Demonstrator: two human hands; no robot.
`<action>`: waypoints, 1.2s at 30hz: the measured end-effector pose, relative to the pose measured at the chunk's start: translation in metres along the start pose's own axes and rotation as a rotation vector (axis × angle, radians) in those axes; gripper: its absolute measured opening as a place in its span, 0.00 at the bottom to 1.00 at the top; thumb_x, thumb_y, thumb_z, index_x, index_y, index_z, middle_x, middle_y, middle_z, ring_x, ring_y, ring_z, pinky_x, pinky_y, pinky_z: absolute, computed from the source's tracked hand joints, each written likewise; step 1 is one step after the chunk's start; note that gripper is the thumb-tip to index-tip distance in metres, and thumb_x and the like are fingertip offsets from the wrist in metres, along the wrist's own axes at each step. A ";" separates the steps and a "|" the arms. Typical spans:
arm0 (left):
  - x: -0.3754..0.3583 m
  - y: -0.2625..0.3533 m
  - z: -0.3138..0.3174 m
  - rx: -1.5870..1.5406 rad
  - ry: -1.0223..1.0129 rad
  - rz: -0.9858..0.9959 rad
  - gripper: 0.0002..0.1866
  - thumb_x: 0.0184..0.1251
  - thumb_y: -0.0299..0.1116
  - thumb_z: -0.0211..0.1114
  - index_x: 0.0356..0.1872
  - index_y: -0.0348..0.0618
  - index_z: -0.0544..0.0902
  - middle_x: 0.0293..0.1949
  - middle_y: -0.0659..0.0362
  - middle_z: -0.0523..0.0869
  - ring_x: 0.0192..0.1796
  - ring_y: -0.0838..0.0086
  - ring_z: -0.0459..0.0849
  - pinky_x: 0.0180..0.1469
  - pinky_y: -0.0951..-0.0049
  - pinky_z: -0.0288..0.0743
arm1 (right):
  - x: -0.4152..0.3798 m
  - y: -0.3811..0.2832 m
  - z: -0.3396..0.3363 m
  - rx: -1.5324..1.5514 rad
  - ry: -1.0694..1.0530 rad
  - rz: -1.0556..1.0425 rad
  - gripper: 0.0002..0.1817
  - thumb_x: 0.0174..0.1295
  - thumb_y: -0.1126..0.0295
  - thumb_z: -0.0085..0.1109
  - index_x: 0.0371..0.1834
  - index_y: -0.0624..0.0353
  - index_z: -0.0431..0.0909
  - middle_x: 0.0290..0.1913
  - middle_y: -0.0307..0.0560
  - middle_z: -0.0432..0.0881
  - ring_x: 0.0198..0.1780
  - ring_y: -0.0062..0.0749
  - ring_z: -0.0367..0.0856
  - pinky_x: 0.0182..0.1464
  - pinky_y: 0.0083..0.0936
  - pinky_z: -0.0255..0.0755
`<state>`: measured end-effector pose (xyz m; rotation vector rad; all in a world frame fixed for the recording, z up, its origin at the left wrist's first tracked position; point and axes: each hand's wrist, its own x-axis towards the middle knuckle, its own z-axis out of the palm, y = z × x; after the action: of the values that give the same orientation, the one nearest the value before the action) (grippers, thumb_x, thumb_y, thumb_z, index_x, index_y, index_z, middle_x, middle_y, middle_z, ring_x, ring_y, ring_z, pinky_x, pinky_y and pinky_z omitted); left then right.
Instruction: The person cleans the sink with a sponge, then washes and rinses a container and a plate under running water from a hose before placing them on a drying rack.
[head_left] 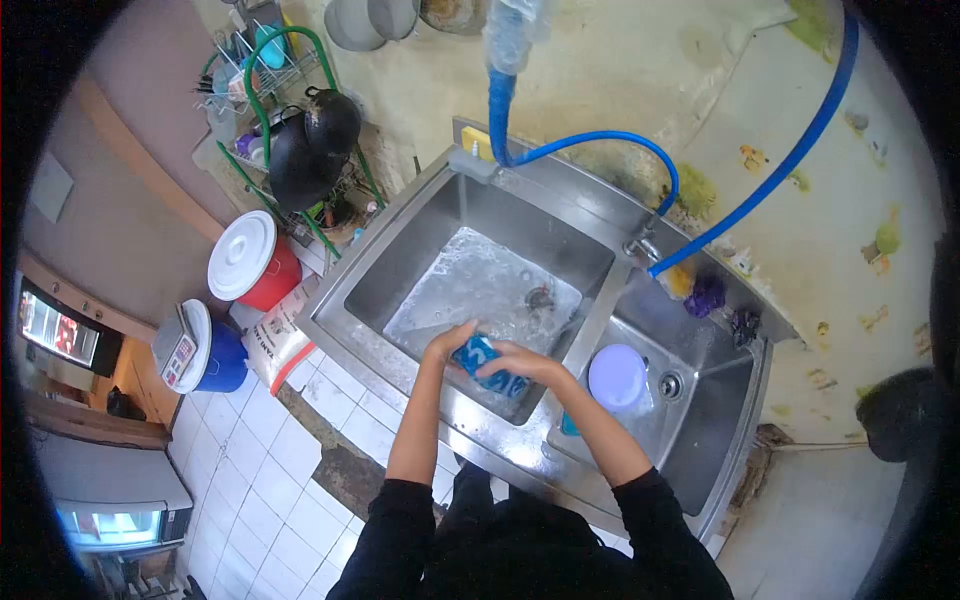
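Note:
A blue patterned cloth or packet is held over the near part of the left sink basin. My left hand grips its left side. My right hand closes on its right side, and part of the blue thing hangs below that hand. Shallow, sudsy water covers the bottom of this basin, around a drain. In the right basin, a round lilac lid or bowl lies beside another drain.
A blue hose loops above the sink near the tap. A purple scrubber rests on the back ledge. On the left stand a red bucket, a blue bucket, a white sack and a green rack with pans.

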<state>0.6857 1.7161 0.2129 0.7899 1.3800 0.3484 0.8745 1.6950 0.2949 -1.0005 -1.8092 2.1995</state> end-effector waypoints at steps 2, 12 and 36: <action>-0.059 0.035 0.009 -0.017 0.004 0.106 0.37 0.58 0.65 0.45 0.60 0.47 0.69 0.49 0.50 0.78 0.46 0.62 0.78 0.52 0.63 0.70 | -0.011 -0.016 -0.010 0.316 0.165 -0.018 0.26 0.47 0.64 0.66 0.50 0.60 0.73 0.46 0.43 0.78 0.48 0.27 0.75 0.53 0.29 0.67; 0.025 -0.021 0.061 -0.854 0.779 0.451 0.16 0.54 0.32 0.63 0.10 0.43 0.70 0.12 0.69 0.66 0.16 0.83 0.60 0.18 0.73 0.52 | 0.034 0.028 -0.003 -0.783 1.038 -0.243 0.19 0.52 0.55 0.59 0.38 0.59 0.78 0.40 0.57 0.79 0.42 0.52 0.78 0.45 0.40 0.71; 0.036 -0.057 0.041 -1.188 0.121 0.191 0.35 0.54 0.61 0.44 0.57 0.45 0.68 0.57 0.52 0.71 0.56 0.56 0.70 0.57 0.52 0.63 | -0.035 0.085 0.050 -1.014 1.090 -0.289 0.19 0.54 0.56 0.55 0.49 0.45 0.75 0.53 0.44 0.74 0.56 0.40 0.71 0.54 0.41 0.63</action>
<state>0.7188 1.6875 0.1477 -0.1034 0.9478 1.2272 0.9002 1.6133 0.2354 -1.4711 -2.0927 0.2176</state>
